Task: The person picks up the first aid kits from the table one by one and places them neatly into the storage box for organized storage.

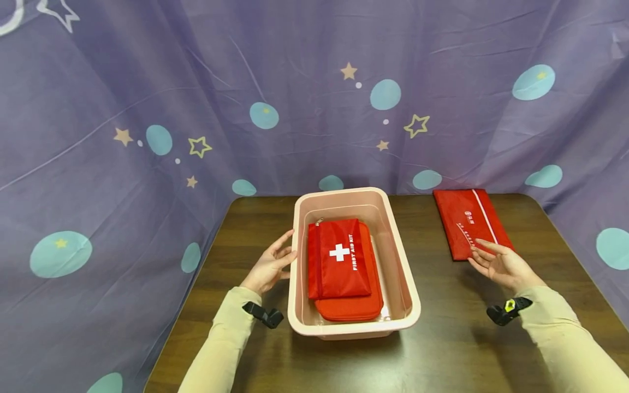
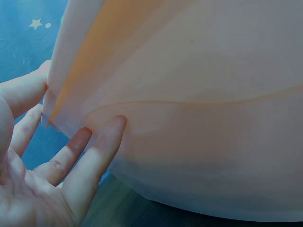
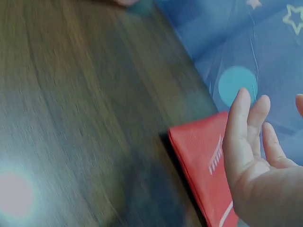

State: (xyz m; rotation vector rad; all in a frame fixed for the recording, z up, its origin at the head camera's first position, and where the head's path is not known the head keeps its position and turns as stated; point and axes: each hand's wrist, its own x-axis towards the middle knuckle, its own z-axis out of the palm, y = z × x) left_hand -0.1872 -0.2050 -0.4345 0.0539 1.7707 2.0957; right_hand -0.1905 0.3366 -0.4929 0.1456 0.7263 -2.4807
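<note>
A pale pink plastic bin [image 1: 403, 256] stands on the table, in the middle of the head view. Inside it, a red first aid kit pouch [image 1: 344, 278] with a white cross lies on an orange-red zipped case [image 1: 351, 310]. My left hand [image 1: 267, 267] is at the bin's left side, its fairly straight fingers [image 2: 102, 153] against the outer wall and rim. To the right lies a flat red pouch [image 1: 459, 213] with white print and a white stripe. My right hand [image 1: 506, 267], holding nothing, hovers with loose fingers [image 3: 236, 127] over that pouch's near edge.
The dark wood table [image 1: 442, 349] has rounded far corners. Behind it and at both sides hangs a purple curtain [image 1: 304, 153] with stars and blue spots. A black wrist strap [image 1: 262, 315] is on the left sleeve, another strap [image 1: 508, 311] on the right.
</note>
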